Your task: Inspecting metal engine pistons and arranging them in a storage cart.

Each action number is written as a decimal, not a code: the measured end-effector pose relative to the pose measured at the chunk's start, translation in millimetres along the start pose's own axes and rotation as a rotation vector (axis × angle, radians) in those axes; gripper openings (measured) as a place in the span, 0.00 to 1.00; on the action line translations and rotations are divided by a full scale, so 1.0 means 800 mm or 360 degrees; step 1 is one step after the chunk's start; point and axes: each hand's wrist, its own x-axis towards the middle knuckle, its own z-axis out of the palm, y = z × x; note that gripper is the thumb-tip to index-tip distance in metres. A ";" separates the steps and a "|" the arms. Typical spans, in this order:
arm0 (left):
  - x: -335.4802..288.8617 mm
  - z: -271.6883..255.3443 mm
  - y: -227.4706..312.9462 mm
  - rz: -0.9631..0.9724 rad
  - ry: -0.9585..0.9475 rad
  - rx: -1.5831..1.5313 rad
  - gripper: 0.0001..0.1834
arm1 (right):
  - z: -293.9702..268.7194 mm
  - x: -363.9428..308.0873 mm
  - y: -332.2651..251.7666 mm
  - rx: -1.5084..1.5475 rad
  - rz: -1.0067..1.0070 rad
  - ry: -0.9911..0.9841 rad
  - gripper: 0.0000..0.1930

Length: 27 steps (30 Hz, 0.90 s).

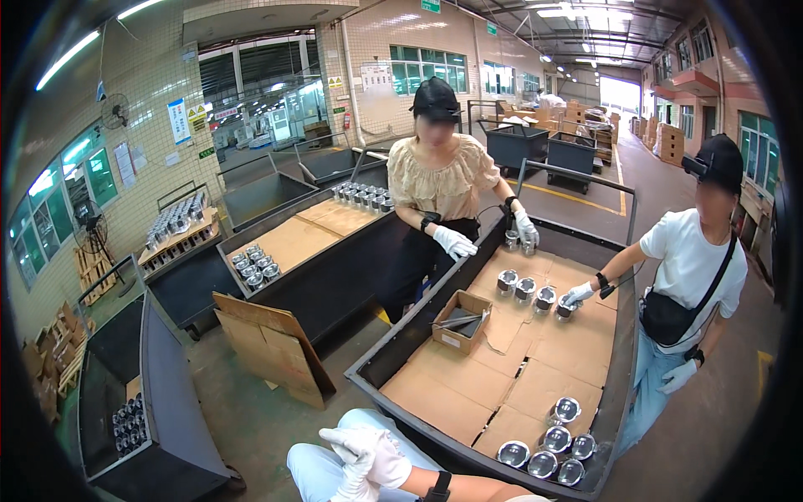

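Both my hands are in white gloves and pressed together above my lap, outside the near side of a dark metal cart [435, 452]. My left hand [355, 475] comes up from below, its fingers closed against my right hand [390, 465]. The right hand reaches in from the right with a black band on its wrist. Its fingers are bent, and what they hold, if anything, is hidden. Closest to my hands are several shiny metal pistons [514, 453], standing in the cart's near right corner on flat cardboard [452, 389].
Across the cart, one person's gloved hand [525, 227] touches pistons; at right another's [579, 293] rests on a piston in a row [525, 289]. A small cardboard box [462, 321] holds dark pieces. Left are folded cardboard [272, 347] and another cart [180, 393].
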 end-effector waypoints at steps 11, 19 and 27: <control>0.032 -0.001 -0.008 -0.0001 0.0019 -0.0215 0.29 | 0.024 0.050 0.031 -0.0045 -0.0018 0.0139 0.23; 0.055 -0.022 -0.012 0.0439 0.0405 -0.0510 0.29 | 0.055 -0.007 0.119 -0.0006 0.0493 0.0245 0.10; 0.045 -0.042 0.029 0.0375 0.0802 -0.0462 0.22 | 0.071 -0.042 0.049 -0.0140 0.0148 -0.0447 0.10</control>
